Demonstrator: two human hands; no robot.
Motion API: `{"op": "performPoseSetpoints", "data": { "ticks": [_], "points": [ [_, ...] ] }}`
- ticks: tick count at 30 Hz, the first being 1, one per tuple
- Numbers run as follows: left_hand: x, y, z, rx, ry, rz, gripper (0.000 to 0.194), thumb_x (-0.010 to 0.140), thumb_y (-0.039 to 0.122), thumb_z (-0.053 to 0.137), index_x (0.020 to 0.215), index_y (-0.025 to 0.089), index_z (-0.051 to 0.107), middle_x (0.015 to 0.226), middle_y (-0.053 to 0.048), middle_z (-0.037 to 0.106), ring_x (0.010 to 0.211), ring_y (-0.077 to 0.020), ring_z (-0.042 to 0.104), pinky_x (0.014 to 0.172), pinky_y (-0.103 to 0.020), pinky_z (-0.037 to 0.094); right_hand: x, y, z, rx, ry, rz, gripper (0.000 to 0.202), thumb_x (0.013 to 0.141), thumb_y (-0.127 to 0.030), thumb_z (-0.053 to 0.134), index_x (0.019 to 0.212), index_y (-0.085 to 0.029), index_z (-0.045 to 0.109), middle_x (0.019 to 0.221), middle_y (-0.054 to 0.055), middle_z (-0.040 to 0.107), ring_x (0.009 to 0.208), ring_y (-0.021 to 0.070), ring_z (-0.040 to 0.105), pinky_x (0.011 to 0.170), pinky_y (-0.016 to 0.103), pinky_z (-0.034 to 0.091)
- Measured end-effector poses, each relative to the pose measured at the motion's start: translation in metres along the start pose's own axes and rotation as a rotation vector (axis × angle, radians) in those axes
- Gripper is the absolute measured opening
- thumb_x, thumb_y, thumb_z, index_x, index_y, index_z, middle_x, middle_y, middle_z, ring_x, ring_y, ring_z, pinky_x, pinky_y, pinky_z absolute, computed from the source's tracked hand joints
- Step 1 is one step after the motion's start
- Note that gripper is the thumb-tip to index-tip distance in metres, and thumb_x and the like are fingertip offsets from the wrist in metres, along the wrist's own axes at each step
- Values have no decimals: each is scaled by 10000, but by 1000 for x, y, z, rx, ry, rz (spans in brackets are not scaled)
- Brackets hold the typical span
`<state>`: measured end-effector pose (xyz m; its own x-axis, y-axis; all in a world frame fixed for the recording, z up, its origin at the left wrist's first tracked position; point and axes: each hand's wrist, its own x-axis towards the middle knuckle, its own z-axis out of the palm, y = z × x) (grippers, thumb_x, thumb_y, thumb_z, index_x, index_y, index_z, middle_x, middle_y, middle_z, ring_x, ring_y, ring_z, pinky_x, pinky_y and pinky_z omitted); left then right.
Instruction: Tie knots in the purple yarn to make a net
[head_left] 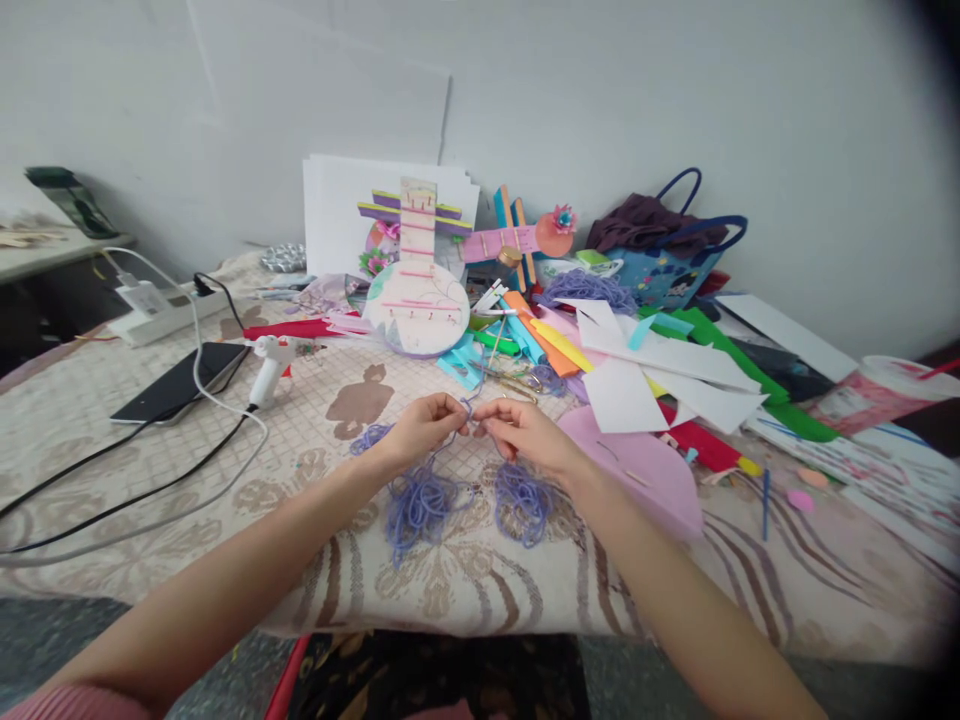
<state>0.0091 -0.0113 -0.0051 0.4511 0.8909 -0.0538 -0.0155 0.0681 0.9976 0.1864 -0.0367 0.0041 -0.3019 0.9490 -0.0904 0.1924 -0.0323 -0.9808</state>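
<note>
My left hand (429, 428) and my right hand (525, 432) meet over the middle of the table, fingertips pinched close together. Between them runs a strand of purple yarn (466, 404), with both hands closed on it. One loose heap of the same yarn (421, 505) lies below my left hand, and a second heap (523, 503) sits under my right wrist. A smaller bit of yarn shows behind my left wrist. Just beyond my fingers are scissors (510, 384), partly covered by clutter. A pink paper sheet (637, 470) lies beside my right forearm.
At left are a white glue gun (271, 370), a black phone-like slab (180, 382), a power strip (169, 312) and trailing cords. Paper scraps (660, 365), a decorated round board (417, 310) and a blue bag (675, 265) crowd the back. A drink cup (877, 395) stands far right.
</note>
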Motion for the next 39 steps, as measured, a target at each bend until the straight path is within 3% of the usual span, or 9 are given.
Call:
{"op": "performPoseSetpoints", "data": {
  "ticks": [2, 6, 11, 17, 28, 39],
  "points": [
    [0, 0, 0, 42, 11, 26, 187, 734, 305, 611, 729, 139, 524, 592, 21, 587, 361, -17, 312, 364, -176, 181, 4, -2, -1, 70, -76, 44, 231, 766, -264, 542, 967, -154, 572, 712, 1, 617, 393, 38, 426, 372, 174, 346],
    [0, 2, -2, 91, 47, 56, 150, 742, 272, 598, 714, 140, 533, 566, 31, 576, 366, -23, 335, 384, -181, 218, 17, -8, 2, 34, -191, 82, 183, 774, -304, 534, 808, -135, 594, 654, -11, 585, 409, 34, 434, 389, 164, 350],
    [2, 0, -5, 168, 51, 81, 110, 754, 237, 568, 726, 132, 549, 604, 7, 609, 416, -39, 410, 426, -175, 294, 26, -5, 2, -63, -131, 5, 202, 768, -316, 546, 678, -135, 547, 506, -64, 437, 391, 31, 362, 375, 159, 264],
    [6, -6, -7, 201, 45, 176, 80, 726, 198, 564, 686, 131, 545, 602, 3, 592, 603, -100, 559, 592, -216, 422, 24, 9, 5, -8, -112, -20, 194, 748, -331, 573, 710, -141, 560, 495, -72, 408, 401, 37, 296, 385, 182, 209],
    [6, -5, -9, 252, 14, 195, 82, 729, 199, 552, 692, 128, 536, 588, 8, 576, 585, -95, 551, 590, -223, 424, 21, 10, 9, 85, -140, 13, 175, 766, -323, 562, 724, -152, 552, 443, -92, 330, 361, 37, 230, 363, 190, 132],
    [6, -4, -9, 325, 15, 192, 92, 724, 226, 554, 705, 138, 540, 602, -10, 609, 595, -118, 586, 578, -235, 447, 22, 13, 10, 118, -110, 26, 134, 736, -282, 569, 683, -161, 551, 447, -84, 369, 343, 31, 219, 349, 189, 118]
  ]
}}
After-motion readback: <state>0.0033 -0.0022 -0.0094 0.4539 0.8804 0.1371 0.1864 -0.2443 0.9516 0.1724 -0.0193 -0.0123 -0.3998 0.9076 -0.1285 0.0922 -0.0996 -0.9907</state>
